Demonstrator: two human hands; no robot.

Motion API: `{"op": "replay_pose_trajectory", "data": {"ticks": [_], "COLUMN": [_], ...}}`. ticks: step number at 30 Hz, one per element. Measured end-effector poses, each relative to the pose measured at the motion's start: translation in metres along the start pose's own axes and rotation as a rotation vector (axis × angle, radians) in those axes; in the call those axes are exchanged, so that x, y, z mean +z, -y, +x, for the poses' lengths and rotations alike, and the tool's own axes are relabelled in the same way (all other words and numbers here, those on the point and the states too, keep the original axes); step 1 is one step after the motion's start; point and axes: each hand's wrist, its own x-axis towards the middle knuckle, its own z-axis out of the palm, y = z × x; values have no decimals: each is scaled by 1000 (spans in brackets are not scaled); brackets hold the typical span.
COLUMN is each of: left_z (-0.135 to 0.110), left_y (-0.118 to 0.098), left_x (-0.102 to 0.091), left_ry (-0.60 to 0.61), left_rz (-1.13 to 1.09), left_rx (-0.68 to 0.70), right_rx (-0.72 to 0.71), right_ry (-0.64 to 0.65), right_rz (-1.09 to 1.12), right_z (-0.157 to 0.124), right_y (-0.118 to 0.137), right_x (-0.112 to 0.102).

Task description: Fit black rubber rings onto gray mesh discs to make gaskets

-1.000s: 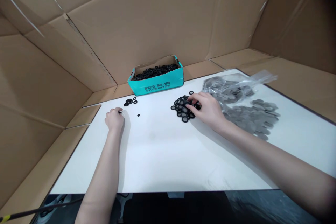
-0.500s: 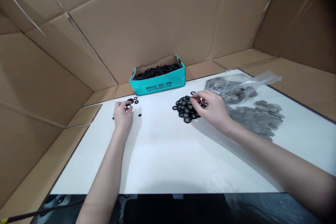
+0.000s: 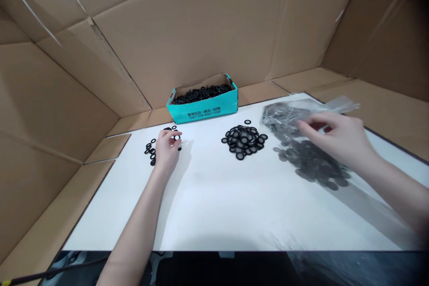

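My left hand (image 3: 167, 146) pinches a black rubber ring (image 3: 177, 137) between thumb and fingertips, held just above the table. Close to that hand, several loose black rings (image 3: 153, 152) are scattered, some hidden behind the fingers. My right hand (image 3: 338, 136), slightly smeared by motion, hovers over a heap of thin grey discs (image 3: 313, 161). Its thumb and fingers are loosely curved, and nothing shows between them. Between both hands lies a pile of black rings with grey discs set in them (image 3: 244, 140).
A turquoise box (image 3: 204, 109) full of black rings stands at the back. Behind the grey heap lies a clear plastic bag (image 3: 284, 116) of grey discs. Cardboard walls (image 3: 201, 31) enclose the white table (image 3: 214, 205) at the back and sides.
My right hand has left the pile of filled rings and moved right to the grey discs. My left hand has shifted slightly right, lifting a ring away from the loose ones.
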Motion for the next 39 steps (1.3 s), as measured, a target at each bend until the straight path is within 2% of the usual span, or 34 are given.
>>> {"op": "replay_pose_trajectory", "data": {"ticks": [2,6,13,22,30,35,39], "left_z": [0,-1,-2,-4,-5,-8,-9], "left_y": [-2,-5,-7,-9,-15,-19,-22], "left_x": [0,1,2,4,4,5,7], "left_ry": [17,46,54,70,81,58,71], "left_rz": [-12,-41,-71,-68,-96,-130,-207], "left_rx": [8,14,15,33,47,54,45], "right_rx": [18,-34,-87,49,78,8,-32], "right_ry": [56,170,241,232,176,145,66], "right_rz": [-73,-222,-303,-140,-156,-187,-190], "right_z": [-4,-14,-25,-19,-15,-16,-17], "right_y": [-20,-50,-70,-55,-52,-50,-36], "right_x": [-4,-5,-1,-3,-10,-10,-10]}}
